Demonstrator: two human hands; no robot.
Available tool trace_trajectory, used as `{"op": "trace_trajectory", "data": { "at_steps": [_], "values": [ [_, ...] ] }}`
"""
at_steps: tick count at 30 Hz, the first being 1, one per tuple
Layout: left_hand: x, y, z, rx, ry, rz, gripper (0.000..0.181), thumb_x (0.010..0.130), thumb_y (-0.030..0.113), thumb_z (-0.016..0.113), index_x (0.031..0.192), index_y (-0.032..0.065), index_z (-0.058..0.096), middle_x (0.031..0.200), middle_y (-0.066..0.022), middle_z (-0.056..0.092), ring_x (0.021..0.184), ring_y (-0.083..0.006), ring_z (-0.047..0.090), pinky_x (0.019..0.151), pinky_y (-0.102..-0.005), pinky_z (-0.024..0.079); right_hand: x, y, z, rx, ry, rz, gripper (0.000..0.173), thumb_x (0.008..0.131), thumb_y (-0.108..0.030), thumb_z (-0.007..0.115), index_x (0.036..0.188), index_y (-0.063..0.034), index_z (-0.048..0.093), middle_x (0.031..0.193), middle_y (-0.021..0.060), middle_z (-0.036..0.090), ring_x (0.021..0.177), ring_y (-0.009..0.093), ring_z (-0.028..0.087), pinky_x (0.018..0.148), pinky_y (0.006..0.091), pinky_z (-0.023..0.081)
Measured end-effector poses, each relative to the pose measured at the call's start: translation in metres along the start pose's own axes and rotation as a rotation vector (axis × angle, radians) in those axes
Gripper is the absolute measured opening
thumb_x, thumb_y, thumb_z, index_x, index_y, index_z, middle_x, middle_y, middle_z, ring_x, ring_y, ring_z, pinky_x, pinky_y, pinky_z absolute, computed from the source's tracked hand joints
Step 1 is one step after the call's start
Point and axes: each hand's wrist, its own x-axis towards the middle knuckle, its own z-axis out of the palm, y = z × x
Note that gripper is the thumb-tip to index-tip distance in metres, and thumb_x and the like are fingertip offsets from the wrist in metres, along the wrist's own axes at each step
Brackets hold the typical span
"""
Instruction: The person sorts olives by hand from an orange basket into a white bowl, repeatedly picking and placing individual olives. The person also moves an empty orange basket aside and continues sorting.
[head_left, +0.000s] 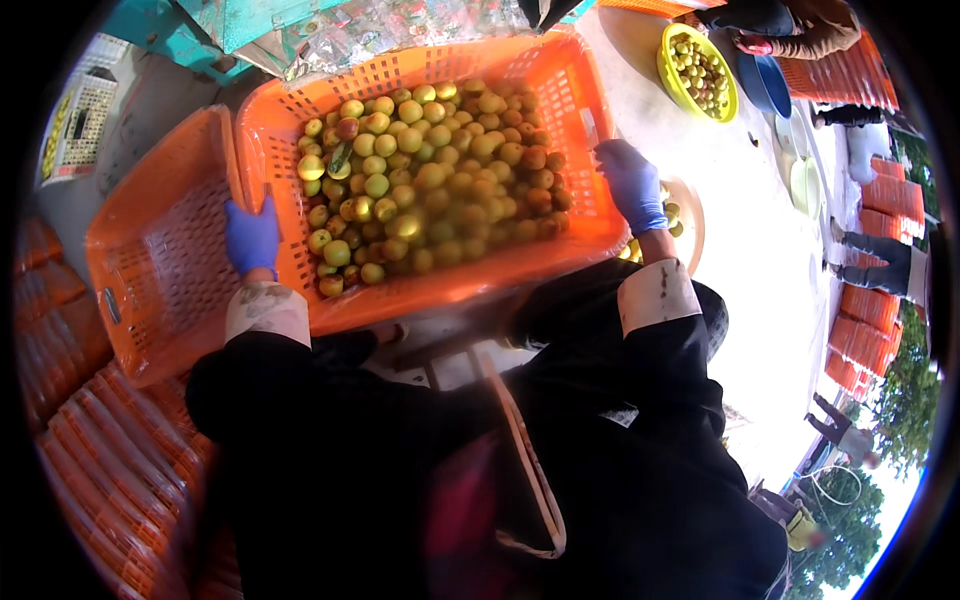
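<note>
Before me is a large orange plastic crate (420, 296) with slotted walls and a clear plastic liner. It holds many round green-to-reddish-brown fruits (409, 139), which look like fresh jujubes, with a dark green leaf-like piece (341, 157) among them. My left hand (253, 234), in a blue-violet glove, grips the crate's left rim. At the opposite end, my right hand (634, 186), gloved alike, has its fingers hooked over the right rim near the handle slot. A blur over the middle of the crate hides some fruit detail.
A second orange crate (161, 262) leans at the left, above stacked crates (112, 457). A pale basin (697, 217) with fruit sits beyond my right forearm. Farther right are a yellow basin (663, 75) of fruit, a blue basin (766, 84) and a co-worker's arm (817, 37).
</note>
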Motion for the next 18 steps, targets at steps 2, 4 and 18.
{"op": "trace_trajectory", "data": {
  "at_steps": [2,4,18],
  "values": [
    [0.003,0.006,0.007,-0.011,-0.022,0.016,0.052,0.079,0.04,0.061,0.108,-0.0009,0.048,0.1,-0.0279,0.061,0.093,-0.0448,0.059,0.079,-0.0492,0.047,0.001,0.023,0.028,-0.288,-0.317,0.205,0.022,0.082,-0.024,0.057,0.094,-0.0067,0.066,0.089,0.0179,0.066,0.083,0.034,0.064,0.074,0.0399,0.051],
    [0.004,-0.003,0.008,0.005,-0.006,-0.011,0.052,0.078,0.04,0.062,0.108,-0.0003,0.048,0.098,-0.0283,0.061,0.092,-0.0452,0.059,0.079,-0.0494,0.047,0.003,0.015,0.075,-0.937,-0.909,0.191,0.027,0.08,-0.019,0.055,0.097,-0.0018,0.065,0.086,0.0191,0.067,0.082,0.031,0.066,0.075,0.0386,0.052],
    [-0.004,0.009,0.003,0.131,0.167,0.171,0.058,0.08,0.037,0.062,0.118,-0.0018,0.043,0.106,-0.0272,0.058,0.093,-0.0423,0.059,0.079,-0.0483,0.048,-0.039,-0.037,0.187,-0.475,-0.265,0.238,0.067,0.087,-0.046,0.049,0.13,0.0046,0.037,0.14,0.0354,0.019,0.134,0.042,0.018,0.103,0.0558,0.025]
  ]
}}
